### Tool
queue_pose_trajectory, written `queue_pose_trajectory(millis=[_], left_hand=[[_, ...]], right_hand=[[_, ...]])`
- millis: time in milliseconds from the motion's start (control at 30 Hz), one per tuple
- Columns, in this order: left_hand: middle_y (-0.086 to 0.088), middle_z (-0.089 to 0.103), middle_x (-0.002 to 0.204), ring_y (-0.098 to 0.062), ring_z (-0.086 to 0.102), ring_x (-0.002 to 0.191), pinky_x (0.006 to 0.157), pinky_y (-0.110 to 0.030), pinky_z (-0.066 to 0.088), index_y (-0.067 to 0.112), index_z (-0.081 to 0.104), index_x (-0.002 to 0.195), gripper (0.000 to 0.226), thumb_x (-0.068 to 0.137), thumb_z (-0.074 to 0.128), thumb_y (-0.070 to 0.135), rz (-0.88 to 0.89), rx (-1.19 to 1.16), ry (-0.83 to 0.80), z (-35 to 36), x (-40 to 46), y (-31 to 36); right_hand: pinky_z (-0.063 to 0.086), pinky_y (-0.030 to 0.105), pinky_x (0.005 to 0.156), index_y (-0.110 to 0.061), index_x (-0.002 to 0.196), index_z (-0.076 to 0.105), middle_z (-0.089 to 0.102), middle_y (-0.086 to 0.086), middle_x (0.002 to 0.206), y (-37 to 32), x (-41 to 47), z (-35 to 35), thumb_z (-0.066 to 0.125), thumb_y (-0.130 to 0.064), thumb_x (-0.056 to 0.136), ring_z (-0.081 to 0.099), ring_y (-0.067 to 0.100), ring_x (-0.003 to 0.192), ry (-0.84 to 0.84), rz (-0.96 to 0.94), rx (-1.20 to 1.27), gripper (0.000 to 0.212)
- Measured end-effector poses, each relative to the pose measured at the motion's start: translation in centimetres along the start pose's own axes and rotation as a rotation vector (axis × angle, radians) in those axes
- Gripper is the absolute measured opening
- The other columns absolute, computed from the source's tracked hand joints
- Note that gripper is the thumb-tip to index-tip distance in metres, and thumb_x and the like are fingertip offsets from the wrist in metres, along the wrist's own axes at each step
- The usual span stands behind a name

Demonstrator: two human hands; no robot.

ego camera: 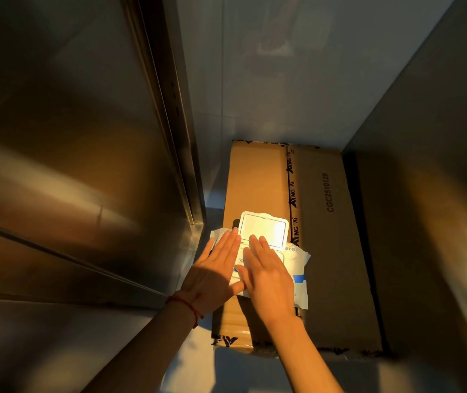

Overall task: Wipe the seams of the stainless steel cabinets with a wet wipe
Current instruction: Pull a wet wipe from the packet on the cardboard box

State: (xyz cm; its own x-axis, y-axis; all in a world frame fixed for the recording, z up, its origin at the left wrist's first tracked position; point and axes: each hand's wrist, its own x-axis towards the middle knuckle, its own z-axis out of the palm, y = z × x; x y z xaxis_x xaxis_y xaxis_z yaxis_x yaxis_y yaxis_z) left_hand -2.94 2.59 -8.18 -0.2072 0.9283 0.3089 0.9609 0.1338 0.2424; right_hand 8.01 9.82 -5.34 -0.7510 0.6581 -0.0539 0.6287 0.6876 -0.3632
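**Two flat hands on a soft wipe pack**

Both hands, left hand (215,272) and right hand (269,275), rest with fingers straight on the wipe pack (297,268), lid (263,229) open, near the cardboard box's (337,251) left edge. Light, floppy, probably slippery; pinch a wipe at the opening.

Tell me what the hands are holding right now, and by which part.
Nothing is gripped. Both the left hand and right hand lie flat on the wet wipe pack, its lid open.

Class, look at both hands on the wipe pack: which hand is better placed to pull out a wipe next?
Probably the right hand: its fingertips lie over the opening below the raised lid, while the left hand presses the pack's left side.
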Motion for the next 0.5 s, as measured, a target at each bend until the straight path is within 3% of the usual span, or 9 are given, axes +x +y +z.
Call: queue_pose_trajectory(millis=[67,167,267,400,500], left_hand=[[-0.024,0.061,0.116,-0.037,0.060,0.106,0.078,-0.056,0.052,-0.007,0.062,0.113,0.072,0.056,0.087,0.029,0.004,-0.003,0.005,-0.10,0.05,0.08],[-0.024,0.063,0.114,-0.037,0.062,0.103,0.077,-0.056,0.052,-0.007,0.063,0.111,0.073,0.052,0.089,0.028,0.014,0.001,0.008,-0.17,0.12,0.07],[-0.024,0.064,0.112,-0.037,0.062,0.102,0.077,-0.056,0.052,-0.008,0.064,0.109,0.072,0.052,0.089,0.028,0.018,-0.004,0.015,0.05,0.08,-0.07],[-0.023,0.063,0.114,-0.036,0.062,0.104,0.079,-0.056,0.050,-0.007,0.063,0.111,0.075,0.054,0.088,0.034,0.025,0.002,0.005,0.48,-0.06,-0.33],[-0.023,0.064,0.113,-0.036,0.062,0.103,0.078,-0.055,0.050,-0.007,0.064,0.109,0.074,0.053,0.088,0.034,0.024,0.005,0.000,0.65,-0.08,-0.46]], right_hand=[[0.025,0.034,0.112,-0.019,0.143,0.038,0.019,0.000,0.156,0.12,0.05,0.37,0.039,-0.040,0.099,0.014,0.020,0.144,-0.078,0.031,0.005,0.049],[0.021,0.029,0.114,-0.023,0.146,0.030,0.011,-0.003,0.158,-0.17,0.20,0.29,0.030,-0.041,0.101,0.008,0.016,0.145,-0.098,0.060,-0.001,0.048],[0.019,0.030,0.114,-0.018,0.148,0.025,0.009,0.001,0.158,-0.57,0.26,0.15,0.038,-0.033,0.101,0.007,0.019,0.145,-0.110,0.042,-0.043,0.051],[0.003,0.033,0.115,-0.010,0.151,0.006,0.000,0.009,0.158,-0.54,0.09,0.31,0.049,-0.023,0.098,-0.003,0.025,0.145,-0.168,-0.022,-0.174,0.070],[0.004,0.035,0.115,-0.007,0.150,0.008,0.003,0.012,0.158,-0.80,-0.01,0.35,0.051,-0.023,0.097,-0.001,0.027,0.145,-0.165,-0.017,-0.221,0.070]])
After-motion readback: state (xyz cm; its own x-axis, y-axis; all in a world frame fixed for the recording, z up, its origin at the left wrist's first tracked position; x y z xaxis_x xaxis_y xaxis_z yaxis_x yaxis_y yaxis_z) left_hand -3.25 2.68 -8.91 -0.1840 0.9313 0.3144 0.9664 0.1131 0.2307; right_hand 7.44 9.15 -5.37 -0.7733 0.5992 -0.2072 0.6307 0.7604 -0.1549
